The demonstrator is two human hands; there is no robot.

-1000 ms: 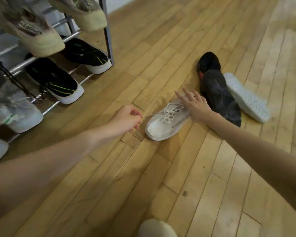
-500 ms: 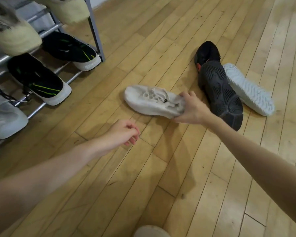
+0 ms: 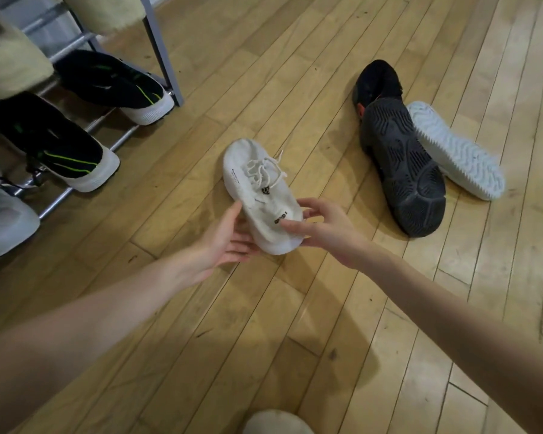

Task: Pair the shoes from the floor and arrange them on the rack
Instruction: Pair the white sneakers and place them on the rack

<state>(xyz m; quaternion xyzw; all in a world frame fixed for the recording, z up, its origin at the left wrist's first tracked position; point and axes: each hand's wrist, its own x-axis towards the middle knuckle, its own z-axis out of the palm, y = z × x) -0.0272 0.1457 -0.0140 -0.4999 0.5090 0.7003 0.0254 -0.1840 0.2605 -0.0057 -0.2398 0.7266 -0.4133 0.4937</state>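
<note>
Item: white sneaker (image 3: 261, 192), mid-floor, heel end taken up — right hand (image 3: 328, 228) grip pinching the heel, left hand (image 3: 229, 239) slack-fingered and cupped beneath. Step: pairing. Next, likely: fetch its apparent mate, the upturned white shoe (image 3: 455, 150), far right beside the black shoe (image 3: 402, 164); then rack (image 3: 162, 51), left.

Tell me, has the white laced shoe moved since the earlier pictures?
Yes. The white laced shoe has swung round: its toe now points up-left toward the rack, away from the black shoe lying sole-up.
</note>
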